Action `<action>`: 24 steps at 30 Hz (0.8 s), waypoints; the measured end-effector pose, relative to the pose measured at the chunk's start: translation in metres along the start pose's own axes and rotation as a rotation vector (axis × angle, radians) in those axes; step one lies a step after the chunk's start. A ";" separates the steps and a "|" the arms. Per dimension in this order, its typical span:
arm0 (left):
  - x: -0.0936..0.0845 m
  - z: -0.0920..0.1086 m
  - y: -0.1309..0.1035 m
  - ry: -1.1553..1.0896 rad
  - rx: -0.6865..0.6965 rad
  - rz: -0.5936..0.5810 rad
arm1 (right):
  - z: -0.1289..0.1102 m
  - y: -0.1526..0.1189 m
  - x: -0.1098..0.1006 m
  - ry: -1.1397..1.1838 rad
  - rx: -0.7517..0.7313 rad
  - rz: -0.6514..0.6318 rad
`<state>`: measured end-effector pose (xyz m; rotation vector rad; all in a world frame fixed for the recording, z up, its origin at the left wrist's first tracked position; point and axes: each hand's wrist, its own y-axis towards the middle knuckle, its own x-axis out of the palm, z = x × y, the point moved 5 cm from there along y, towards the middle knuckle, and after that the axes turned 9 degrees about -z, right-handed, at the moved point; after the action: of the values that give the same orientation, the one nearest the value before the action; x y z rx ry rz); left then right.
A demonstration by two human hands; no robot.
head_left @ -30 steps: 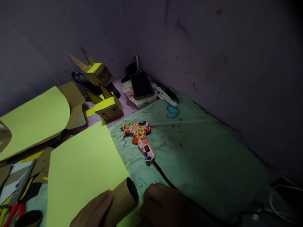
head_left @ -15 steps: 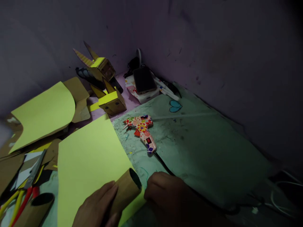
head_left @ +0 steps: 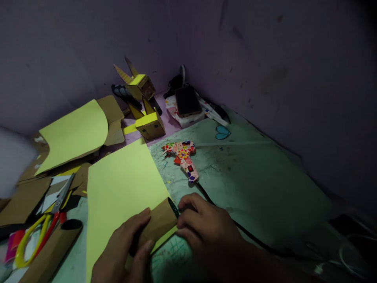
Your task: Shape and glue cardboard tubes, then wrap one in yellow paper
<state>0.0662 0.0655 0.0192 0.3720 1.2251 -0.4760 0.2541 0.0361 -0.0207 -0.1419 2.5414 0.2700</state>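
A brown cardboard tube lies tilted over a yellow paper sheet. My left hand is wrapped round its lower left part, thumb below and fingers above. At the tube's open right end is my right hand, its fingers curled close to the rim; whether they pinch anything is hidden. Beyond my hands a floral glue gun rests on the green surface, its black cord running off to the lower right.
Scissors and a second tube lie at the left. Behind are curved yellow paper, two cardboard boxes with pointed ears, a phone and white pens. Walls border the surface.
The view has shifted, so objects sit further right. The tube has turned to a flatter angle, and my right hand has risen, its fingers now at the tube's end.
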 end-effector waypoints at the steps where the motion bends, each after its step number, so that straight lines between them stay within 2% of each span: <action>1: -0.001 0.000 0.001 0.006 0.023 -0.021 | -0.002 0.002 -0.001 0.055 0.008 0.008; 4: -0.002 -0.001 0.003 0.029 0.058 -0.045 | -0.007 0.006 -0.003 0.238 0.001 -0.001; 7: -0.002 -0.001 0.004 0.034 0.087 -0.015 | -0.011 0.009 -0.003 0.352 0.016 -0.001; 11: -0.004 0.006 0.007 -0.036 0.130 0.086 | -0.005 0.009 0.009 0.448 0.207 -0.062; 13: -0.004 0.008 0.008 -0.075 0.128 0.112 | -0.004 0.008 0.013 0.425 0.229 -0.062; 16: -0.004 0.009 0.009 -0.118 0.116 0.098 | -0.003 0.007 0.015 0.358 0.203 -0.035; 19: -0.003 0.005 0.008 -0.158 0.092 0.039 | 0.001 0.006 0.017 0.400 0.244 -0.042; 22: -0.002 0.000 0.001 -0.120 0.129 -0.031 | 0.002 0.006 0.018 0.418 0.248 -0.056; 24: -0.001 -0.002 -0.008 -0.066 0.168 -0.037 | 0.002 0.005 0.018 0.421 0.245 -0.060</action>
<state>0.0599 0.0605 0.0196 0.4732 1.1325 -0.6209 0.2392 0.0409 -0.0313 -0.1962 2.9540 -0.1099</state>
